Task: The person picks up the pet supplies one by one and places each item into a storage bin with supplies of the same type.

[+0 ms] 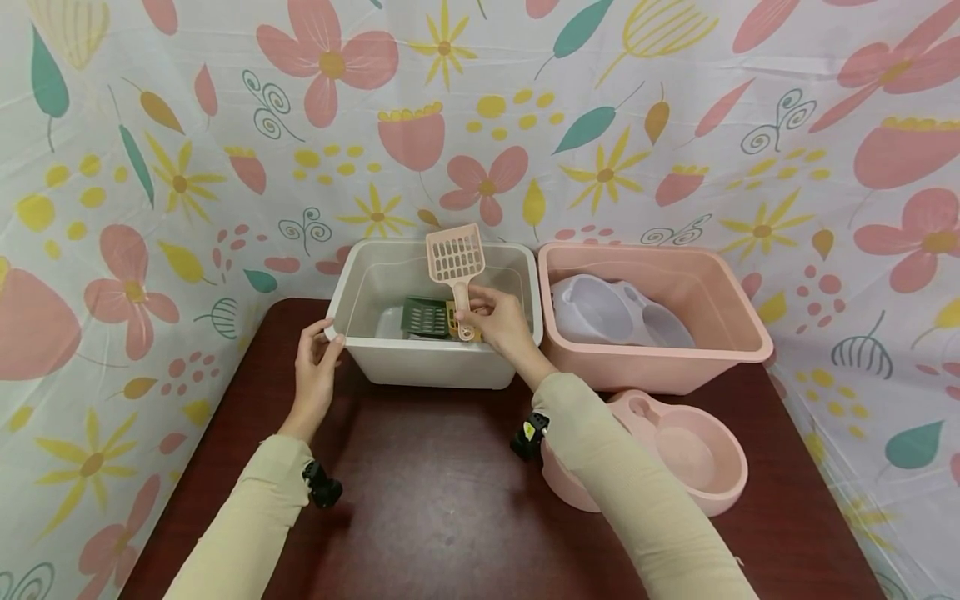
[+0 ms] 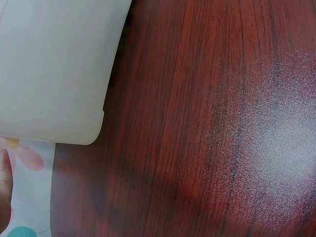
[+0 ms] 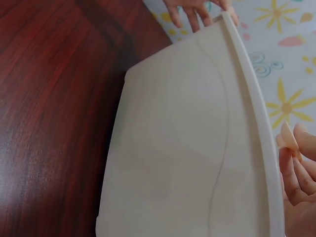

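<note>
My right hand pinches the handle of a pale pink litter scoop, its slotted head pointing up. The scoop is above the near side of a white litter box. In the right wrist view only a small piece of the scoop shows between thumb and fingers. My left hand rests on the box's near left corner, thumb and index finger touching the rim. The right wrist view shows the left hand with its other fingers loosely extended. Inside the box lie a green slotted scoop and a yellow one, partly hidden.
A pink litter box stands to the right, with a grey double bowl inside. In front of it is a pink double bowl, partly covered by my right sleeve. All stand on a dark red wooden table against a flowered cloth.
</note>
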Motion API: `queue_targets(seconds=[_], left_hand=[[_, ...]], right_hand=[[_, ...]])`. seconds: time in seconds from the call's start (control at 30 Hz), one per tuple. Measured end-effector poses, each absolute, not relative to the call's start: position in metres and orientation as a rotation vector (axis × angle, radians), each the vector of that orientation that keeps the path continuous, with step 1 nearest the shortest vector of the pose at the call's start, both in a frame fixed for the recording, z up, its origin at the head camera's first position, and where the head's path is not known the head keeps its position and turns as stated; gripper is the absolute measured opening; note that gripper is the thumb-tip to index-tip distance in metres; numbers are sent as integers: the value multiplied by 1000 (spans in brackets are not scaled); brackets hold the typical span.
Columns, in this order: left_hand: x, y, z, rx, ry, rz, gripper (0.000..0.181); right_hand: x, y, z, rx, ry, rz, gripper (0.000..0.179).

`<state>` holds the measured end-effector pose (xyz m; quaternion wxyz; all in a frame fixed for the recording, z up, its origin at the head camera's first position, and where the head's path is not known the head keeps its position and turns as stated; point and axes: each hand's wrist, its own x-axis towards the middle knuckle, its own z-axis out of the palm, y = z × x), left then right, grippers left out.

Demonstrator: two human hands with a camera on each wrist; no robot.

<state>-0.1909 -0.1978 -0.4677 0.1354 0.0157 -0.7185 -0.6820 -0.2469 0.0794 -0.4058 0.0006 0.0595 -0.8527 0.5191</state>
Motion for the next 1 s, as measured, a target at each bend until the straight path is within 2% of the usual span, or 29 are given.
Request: queue_targets(seconds=[1.0], left_hand=[[-192,-198,-469,44,-2060,-1988,41]], right_hand=[[-248,82,-417,171,-2699,1589,51]])
